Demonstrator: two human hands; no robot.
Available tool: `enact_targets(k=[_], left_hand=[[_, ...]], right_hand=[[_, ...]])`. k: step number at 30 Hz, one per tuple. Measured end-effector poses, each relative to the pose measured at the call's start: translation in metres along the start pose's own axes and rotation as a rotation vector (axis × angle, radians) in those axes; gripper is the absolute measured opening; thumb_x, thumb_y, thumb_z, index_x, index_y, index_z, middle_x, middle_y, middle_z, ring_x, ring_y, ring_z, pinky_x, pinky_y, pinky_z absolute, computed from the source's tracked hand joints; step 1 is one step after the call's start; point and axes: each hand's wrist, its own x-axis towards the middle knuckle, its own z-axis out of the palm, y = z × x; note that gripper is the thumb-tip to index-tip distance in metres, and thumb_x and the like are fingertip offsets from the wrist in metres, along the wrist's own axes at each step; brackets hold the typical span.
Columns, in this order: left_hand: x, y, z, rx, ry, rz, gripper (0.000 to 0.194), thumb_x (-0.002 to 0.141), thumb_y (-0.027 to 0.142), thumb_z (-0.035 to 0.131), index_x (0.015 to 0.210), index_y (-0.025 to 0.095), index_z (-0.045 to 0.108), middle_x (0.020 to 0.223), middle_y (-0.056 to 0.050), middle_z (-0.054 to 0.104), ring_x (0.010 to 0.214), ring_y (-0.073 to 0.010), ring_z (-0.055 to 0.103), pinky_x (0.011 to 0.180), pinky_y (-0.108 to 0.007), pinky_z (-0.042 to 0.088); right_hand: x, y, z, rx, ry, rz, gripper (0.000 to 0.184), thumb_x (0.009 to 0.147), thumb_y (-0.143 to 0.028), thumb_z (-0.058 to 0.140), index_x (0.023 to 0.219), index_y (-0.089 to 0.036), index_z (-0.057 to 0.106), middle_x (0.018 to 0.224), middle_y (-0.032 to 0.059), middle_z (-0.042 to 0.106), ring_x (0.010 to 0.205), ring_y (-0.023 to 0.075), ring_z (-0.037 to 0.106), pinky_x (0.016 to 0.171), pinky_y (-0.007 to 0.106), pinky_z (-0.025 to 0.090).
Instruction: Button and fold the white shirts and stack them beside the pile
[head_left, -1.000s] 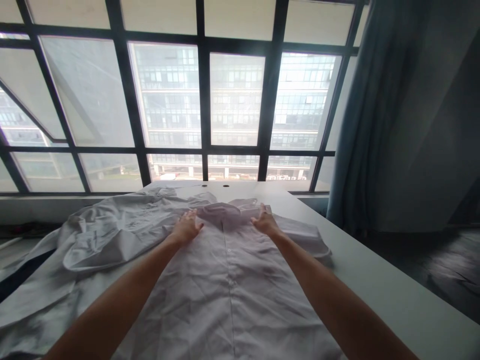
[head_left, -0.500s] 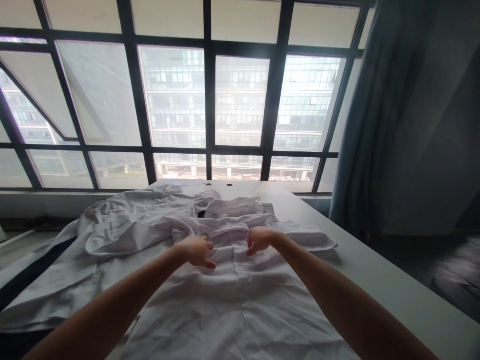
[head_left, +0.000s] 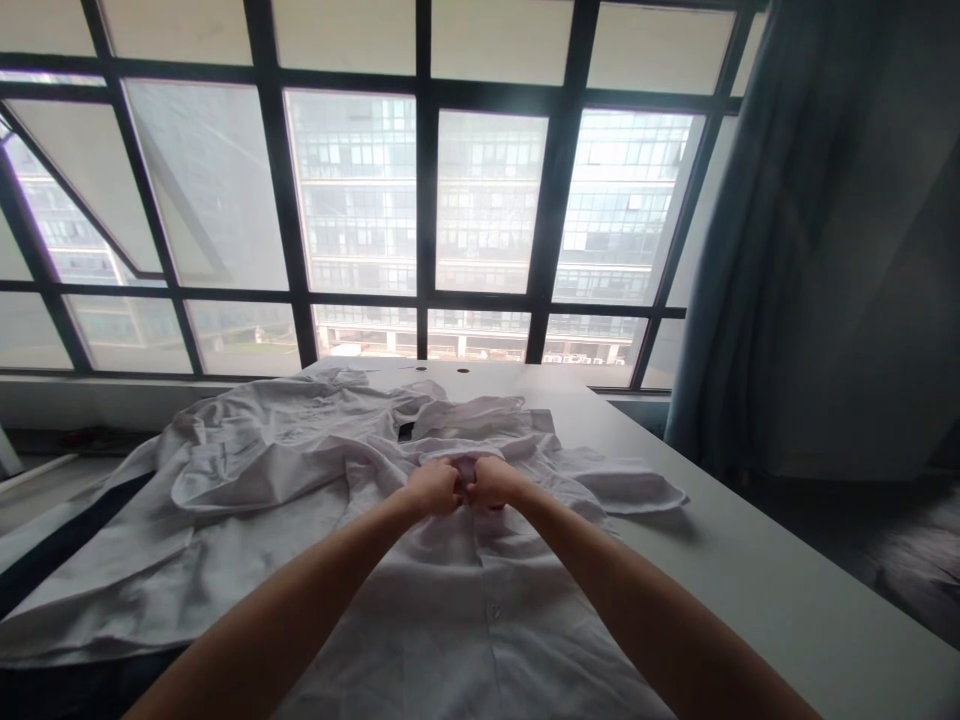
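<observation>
The left hand (head_left: 435, 486) and right hand (head_left: 491, 482), apart a moment ago, now meet mid-frame, fingers curled and apparently pinching the white shirt (head_left: 450, 610) near its collar (head_left: 469, 453); work seems centred on the neck opening. The shirt spans the lower centre, on the table (head_left: 750, 570), beside rumpled clothes (head_left: 270, 430) at left.

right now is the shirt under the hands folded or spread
Spread, though rumpled: the shirt shows its front, one sleeve out sideways.
</observation>
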Motion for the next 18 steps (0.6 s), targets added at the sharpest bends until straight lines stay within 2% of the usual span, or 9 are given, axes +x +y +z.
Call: enact_targets(k=[1, 3, 5, 8, 13, 18], left_hand=[[0.001, 0.001, 0.001, 0.113, -0.029, 0.004, 0.009, 0.076, 0.023, 0.071, 0.075, 0.016, 0.077, 0.091, -0.013, 0.073, 0.094, -0.0317, 0.067, 0.085, -0.038, 0.053], [0.001, 0.005, 0.005, 0.168, -0.015, -0.009, 0.018, 0.083, 0.029, 0.066, 0.086, 0.016, 0.079, 0.099, -0.013, 0.073, 0.099, -0.0305, 0.067, 0.087, -0.037, 0.053], [-0.001, 0.008, 0.012, 0.143, 0.081, -0.021, 0.022, 0.088, 0.033, 0.063, 0.093, 0.017, 0.078, 0.105, -0.013, 0.072, 0.103, -0.0292, 0.066, 0.089, -0.037, 0.053], [-0.004, 0.011, 0.022, 0.120, 0.213, -0.001, 0.021, 0.092, 0.030, 0.060, 0.098, 0.017, 0.075, 0.110, -0.013, 0.071, 0.108, -0.0277, 0.064, 0.089, -0.035, 0.053], [-0.008, 0.011, 0.027, 0.115, 0.260, 0.026, 0.018, 0.091, 0.019, 0.057, 0.098, 0.016, 0.073, 0.103, -0.011, 0.073, 0.100, -0.0256, 0.067, 0.085, -0.034, 0.052], [-0.011, 0.010, 0.028, 0.086, 0.272, -0.044, 0.018, 0.090, 0.024, 0.060, 0.095, 0.018, 0.076, 0.101, -0.011, 0.076, 0.098, -0.0264, 0.069, 0.085, -0.034, 0.052]], right_hand=[[0.000, 0.003, -0.001, 0.037, -0.025, 0.014, 0.025, 0.076, -0.022, 0.070, 0.053, -0.015, 0.062, 0.045, 0.0048, 0.055, 0.055, 0.0199, 0.061, 0.053, 0.027, 0.049], [-0.002, 0.013, 0.000, 0.179, -0.065, 0.045, 0.027, 0.083, -0.024, 0.063, 0.058, -0.015, 0.062, 0.047, 0.0047, 0.056, 0.049, 0.0180, 0.058, 0.046, 0.026, 0.046], [-0.005, 0.024, 0.004, 0.413, -0.059, 0.050, 0.028, 0.085, -0.030, 0.062, 0.060, -0.018, 0.061, 0.048, 0.0028, 0.055, 0.045, 0.0155, 0.054, 0.041, 0.024, 0.043], [-0.009, 0.039, 0.010, 0.733, -0.014, 0.003, 0.033, 0.079, -0.042, 0.073, 0.059, -0.019, 0.059, 0.047, 0.0000, 0.053, 0.042, 0.0121, 0.048, 0.039, 0.022, 0.038], [-0.009, 0.042, 0.015, 0.852, 0.025, -0.089, 0.041, 0.071, -0.055, 0.078, 0.061, -0.018, 0.063, 0.046, -0.0025, 0.051, 0.040, 0.0085, 0.041, 0.037, 0.020, 0.030], [-0.011, 0.035, 0.017, 0.908, 0.102, -0.084, 0.026, 0.070, -0.041, 0.075, 0.064, -0.017, 0.067, 0.048, -0.0017, 0.055, 0.042, 0.0095, 0.043, 0.039, 0.021, 0.031]])
